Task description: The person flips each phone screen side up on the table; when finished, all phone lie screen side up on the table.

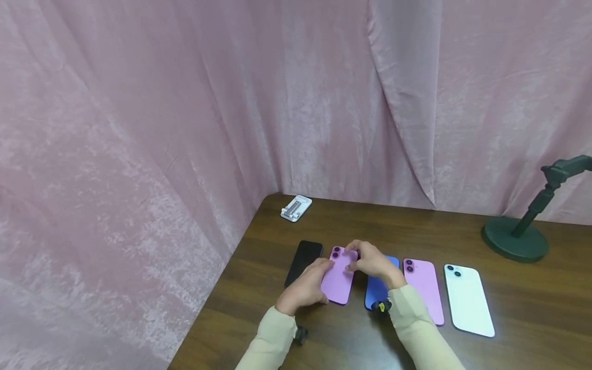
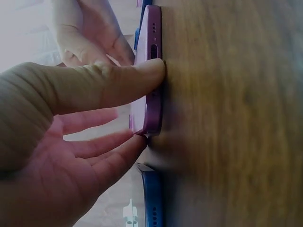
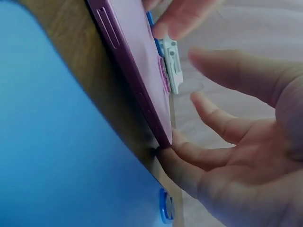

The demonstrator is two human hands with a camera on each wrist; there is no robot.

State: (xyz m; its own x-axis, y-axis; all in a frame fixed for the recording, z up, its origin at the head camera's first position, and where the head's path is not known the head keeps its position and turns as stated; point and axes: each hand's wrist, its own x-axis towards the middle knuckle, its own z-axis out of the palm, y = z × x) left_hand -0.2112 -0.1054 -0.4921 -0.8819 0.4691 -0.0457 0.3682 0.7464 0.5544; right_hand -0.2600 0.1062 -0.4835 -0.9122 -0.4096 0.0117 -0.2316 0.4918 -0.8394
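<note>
A pink-purple smartphone (image 1: 338, 281) lies back up on the wooden table, with both hands at its edges. My left hand (image 1: 304, 289) is at its left side. In the left wrist view, the thumb (image 2: 150, 70) rests on the edge with the charging port, and fingertips touch the phone's corner. My right hand (image 1: 373, 263) is at the upper right corner. In the right wrist view, its lower fingers (image 3: 189, 153) touch that corner while the thumb stands apart. A black smartphone (image 1: 305, 258) lies just left, and a blue smartphone (image 1: 376, 292) lies right, partly under the right hand.
Farther right lie another pink-purple smartphone (image 1: 424, 288) and a white smartphone (image 1: 468, 300). A white folding stand (image 1: 296, 208) lies near the far left corner. At the back right stands a dark green stand with a round base (image 1: 513, 240). Pink curtains (image 1: 324, 103) hang behind the table.
</note>
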